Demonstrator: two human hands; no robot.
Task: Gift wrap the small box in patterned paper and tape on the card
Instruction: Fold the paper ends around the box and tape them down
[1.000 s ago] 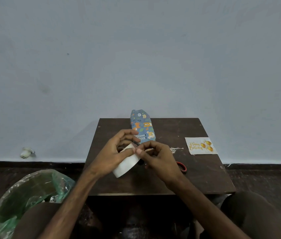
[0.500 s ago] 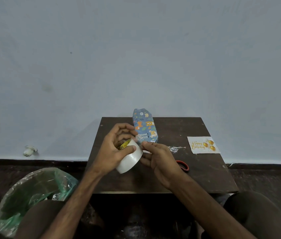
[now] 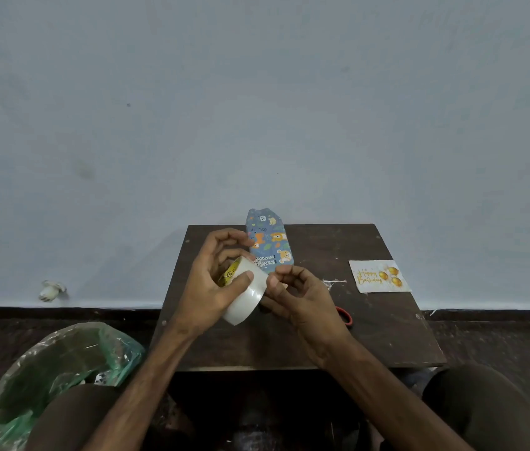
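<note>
A small box wrapped in blue animal-patterned paper [image 3: 269, 237] lies at the far middle of the dark wooden table [image 3: 387, 333]. In front of it my left hand [image 3: 211, 281] grips a roll of clear tape [image 3: 247, 296] with a yellow core, thumb across its outer face. My right hand [image 3: 302, 297] is against the roll's right side, its fingertips pinching at the tape's edge. A white "Happy Birthday" card [image 3: 379, 276] with gold balloons lies at the table's right edge.
Red-handled scissors [image 3: 345, 315] lie partly hidden behind my right wrist. A scrap of used tape [image 3: 333, 283] sits near the card. A bin lined with a green bag [image 3: 58, 362] stands on the floor at the left. The wall is close behind the table.
My left hand has turned the tape roll so its yellow core shows. My right hand has shifted from pinching in front of the roll to picking at its right edge.
</note>
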